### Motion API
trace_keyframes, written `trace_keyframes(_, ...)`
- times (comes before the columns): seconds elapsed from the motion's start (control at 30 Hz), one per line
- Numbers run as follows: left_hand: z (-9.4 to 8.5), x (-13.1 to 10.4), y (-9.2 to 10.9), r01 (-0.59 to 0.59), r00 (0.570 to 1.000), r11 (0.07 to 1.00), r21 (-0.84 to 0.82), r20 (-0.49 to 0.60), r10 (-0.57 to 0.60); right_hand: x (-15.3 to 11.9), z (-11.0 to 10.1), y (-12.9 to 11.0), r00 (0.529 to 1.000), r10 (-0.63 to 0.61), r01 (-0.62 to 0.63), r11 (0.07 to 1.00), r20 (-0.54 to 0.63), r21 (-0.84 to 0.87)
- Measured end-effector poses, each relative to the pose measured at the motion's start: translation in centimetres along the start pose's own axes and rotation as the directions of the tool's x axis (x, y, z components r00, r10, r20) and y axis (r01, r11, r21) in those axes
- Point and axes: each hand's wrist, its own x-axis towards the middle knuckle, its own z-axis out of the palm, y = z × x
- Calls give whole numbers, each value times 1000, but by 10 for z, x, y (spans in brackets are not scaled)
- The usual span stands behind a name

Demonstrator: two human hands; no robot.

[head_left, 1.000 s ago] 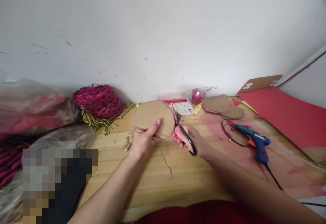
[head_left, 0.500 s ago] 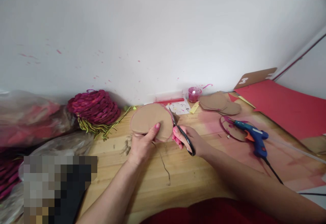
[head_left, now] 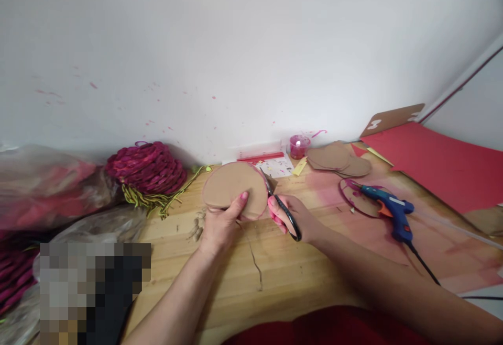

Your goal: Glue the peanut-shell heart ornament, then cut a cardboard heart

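Note:
My left hand (head_left: pixel 225 222) grips a rounded brown cardboard piece (head_left: pixel 230 185) near its lower edge, thumb on top. My right hand (head_left: pixel 290 216) is closed on black-handled scissors (head_left: pixel 292 223), whose blades lie along the cardboard's right edge. A small dark offcut (head_left: pixel 273 181) shows beside the blades. The fingertips of my right hand are stained pink. Below the cardboard, a thin twisted strand (head_left: pixel 256 264) lies on the wooden table (head_left: pixel 236 303).
At the right, a blue glue gun (head_left: pixel 395 211) rests by a pink-marked cardboard disc. Behind are cardboard pieces (head_left: pixel 330 156), a pink cup (head_left: pixel 299 147) and red sheets (head_left: pixel 440 162). A magenta woven bundle (head_left: pixel 147 169) and plastic bags (head_left: pixel 43 182) are at the left.
The view has shifted slightly. Both hands, the cardboard and the scissors keep nearly the same positions relative to each other.

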Motion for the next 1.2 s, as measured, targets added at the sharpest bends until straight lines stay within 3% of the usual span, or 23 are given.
trace_keyframes(0.27,2,-2,4,3,1000,997,-78,-7,-4,1,-1,15,1000,22,-21,1000,-21,15)
trace_keyframes(0.73,6,-3,16,48,999,992,-120,-16,-50,-2,1,8,998,24,-27,999,-63,-44)
trace_keyframes(1.2,3,0,30,125,992,985,-119,2,-125,-4,1,-1,993,104,-108,992,-58,-64)
